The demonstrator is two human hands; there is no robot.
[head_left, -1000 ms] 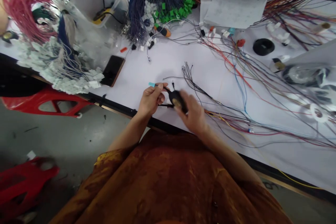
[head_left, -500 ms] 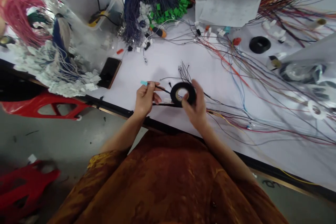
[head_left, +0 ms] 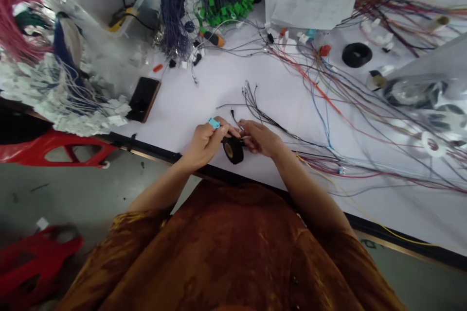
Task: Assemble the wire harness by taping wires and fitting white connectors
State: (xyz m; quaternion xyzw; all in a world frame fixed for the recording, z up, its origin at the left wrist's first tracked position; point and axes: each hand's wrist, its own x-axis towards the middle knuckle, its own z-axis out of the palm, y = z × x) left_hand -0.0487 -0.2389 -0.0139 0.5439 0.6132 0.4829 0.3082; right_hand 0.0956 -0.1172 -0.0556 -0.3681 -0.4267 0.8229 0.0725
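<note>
Two hands meet near the table's front edge, with room between the left hand and phone. Left fingers hold the blue connector; the right hand's are bunched, grip unclear. Tape tilts just below the fingertips; earlier, the right hand held it.

No readable text, faint marks on the white paper sheets, too blurred to decipher

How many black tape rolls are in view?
2 clear ones: one tilted between the left hand and right hand, another lying flat on the table, lower right of the paper sheets. A dark-and-tan piece nearby is unclear; clutter may hide more.
</note>
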